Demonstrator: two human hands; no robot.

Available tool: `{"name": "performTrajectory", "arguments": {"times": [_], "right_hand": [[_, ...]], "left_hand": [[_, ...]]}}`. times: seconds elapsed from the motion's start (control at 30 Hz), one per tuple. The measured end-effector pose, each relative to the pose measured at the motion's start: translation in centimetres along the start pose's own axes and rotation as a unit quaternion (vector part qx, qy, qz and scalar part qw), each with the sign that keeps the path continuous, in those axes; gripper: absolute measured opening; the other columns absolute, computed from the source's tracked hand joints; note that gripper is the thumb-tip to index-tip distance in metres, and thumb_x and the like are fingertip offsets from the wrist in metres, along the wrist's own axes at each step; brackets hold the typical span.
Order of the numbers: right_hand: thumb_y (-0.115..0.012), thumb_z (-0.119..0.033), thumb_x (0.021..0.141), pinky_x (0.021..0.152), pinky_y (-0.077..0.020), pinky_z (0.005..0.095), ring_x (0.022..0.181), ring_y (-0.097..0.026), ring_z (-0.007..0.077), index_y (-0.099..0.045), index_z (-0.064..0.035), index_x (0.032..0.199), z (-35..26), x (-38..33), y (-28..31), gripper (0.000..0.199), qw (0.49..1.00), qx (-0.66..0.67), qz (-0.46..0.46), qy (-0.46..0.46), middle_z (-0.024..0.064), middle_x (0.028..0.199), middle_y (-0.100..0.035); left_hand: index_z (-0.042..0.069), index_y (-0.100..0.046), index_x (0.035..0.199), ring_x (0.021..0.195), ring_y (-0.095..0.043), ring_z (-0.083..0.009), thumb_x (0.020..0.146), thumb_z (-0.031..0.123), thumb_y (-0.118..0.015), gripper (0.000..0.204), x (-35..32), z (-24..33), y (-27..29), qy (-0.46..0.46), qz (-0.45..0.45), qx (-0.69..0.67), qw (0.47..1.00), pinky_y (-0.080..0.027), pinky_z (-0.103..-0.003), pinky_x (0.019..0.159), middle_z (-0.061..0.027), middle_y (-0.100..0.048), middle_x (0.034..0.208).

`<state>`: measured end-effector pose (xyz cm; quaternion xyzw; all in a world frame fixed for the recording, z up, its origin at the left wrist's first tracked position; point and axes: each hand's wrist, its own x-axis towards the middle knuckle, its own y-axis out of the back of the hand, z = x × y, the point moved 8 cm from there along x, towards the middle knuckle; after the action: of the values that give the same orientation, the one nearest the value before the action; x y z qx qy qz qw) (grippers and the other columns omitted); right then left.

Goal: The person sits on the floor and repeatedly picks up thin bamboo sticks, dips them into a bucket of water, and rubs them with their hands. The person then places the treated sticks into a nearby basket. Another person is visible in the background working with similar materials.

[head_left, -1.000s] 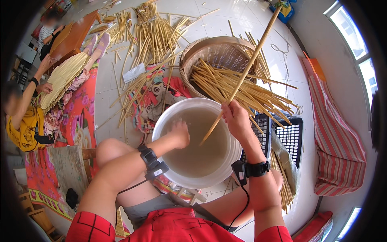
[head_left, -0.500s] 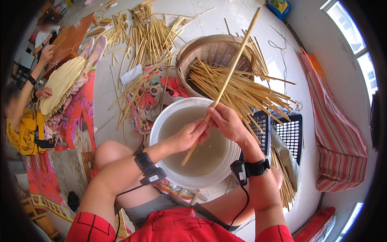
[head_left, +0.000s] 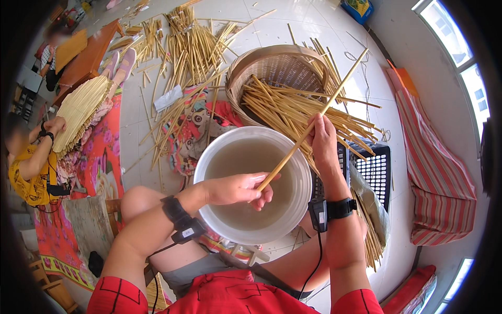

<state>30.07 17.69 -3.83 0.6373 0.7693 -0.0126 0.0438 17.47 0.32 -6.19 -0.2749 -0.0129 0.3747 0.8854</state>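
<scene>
A long, pale yellow straw stalk [head_left: 342, 82] slants up to the right in front of me, across a white bucket [head_left: 305, 201] of cloudy water. Its lower end is pinched in my left hand [head_left: 238, 189], above the water. Farther up, the fingers of my right hand [head_left: 323, 140] close round the stalk beyond the bucket's right rim. Just behind the bucket a wicker basket [head_left: 278, 51] lies tipped, with many similar stalks [head_left: 293, 104] spilling out to the right.
Bundles of stalks [head_left: 188, 42] lie on the tiled floor behind, near a patterned cloth [head_left: 196, 123]. Black plastic crates [head_left: 377, 175] stand right of the bucket. At left a person in yellow holds a flat stalk-woven piece [head_left: 81, 110]. Striped fabric [head_left: 431, 183] hangs along the right wall.
My hands, close together before, are now apart: the right has moved up and right, the left slightly down and left. The stalk has shifted right and tilts lower. The neighbour's hands have moved.
</scene>
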Motion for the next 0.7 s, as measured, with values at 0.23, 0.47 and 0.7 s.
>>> {"name": "performTrajectory", "arguments": {"times": [0.23, 0.47, 0.7], "right_hand": [[-0.038, -0.031, 0.104, 0.048, -0.0316, 0.0218, 0.053, -0.036, 0.0062, -0.054, -0.0046, 0.089, -0.3, -0.4, -1.0, 0.035, 1.000, -0.001, -0.028, -0.001, -0.0022, 0.062, -0.040], [-0.035, -0.029, 0.105, 0.046, -0.0311, 0.0207, 0.052, -0.036, 0.0055, -0.053, -0.0035, 0.092, -0.1, -0.4, -2.1, 0.034, 0.997, 0.038, -0.067, 0.014, -0.0021, 0.062, -0.042], [-0.035, -0.030, 0.105, 0.048, -0.0340, 0.0209, 0.053, -0.039, 0.0060, -0.054, -0.0035, 0.092, 0.1, -0.5, -2.3, 0.035, 0.996, 0.038, -0.077, 0.008, -0.0011, 0.064, -0.045]], "left_hand": [[0.000, -0.035, 0.137, 0.076, -0.064, -0.0170, 0.098, 0.011, -0.044, 0.041, -0.6, 0.4, 0.3, 0.043, 0.047, 0.012, 0.998, -0.053, -0.029, 0.075, -0.0161, -0.062, 0.107], [0.003, -0.051, 0.086, 0.046, -0.056, -0.0113, 0.103, 0.032, -0.035, 0.037, -0.7, 0.1, 2.7, 0.008, 0.168, 0.077, 0.983, -0.046, -0.021, 0.044, -0.0112, -0.062, 0.063], [-0.001, -0.051, 0.121, 0.059, -0.060, -0.0122, 0.103, 0.033, -0.031, 0.044, -0.8, 0.9, 1.9, -0.003, 0.110, -0.005, 0.994, -0.050, -0.023, 0.058, -0.0116, -0.064, 0.077]]}}
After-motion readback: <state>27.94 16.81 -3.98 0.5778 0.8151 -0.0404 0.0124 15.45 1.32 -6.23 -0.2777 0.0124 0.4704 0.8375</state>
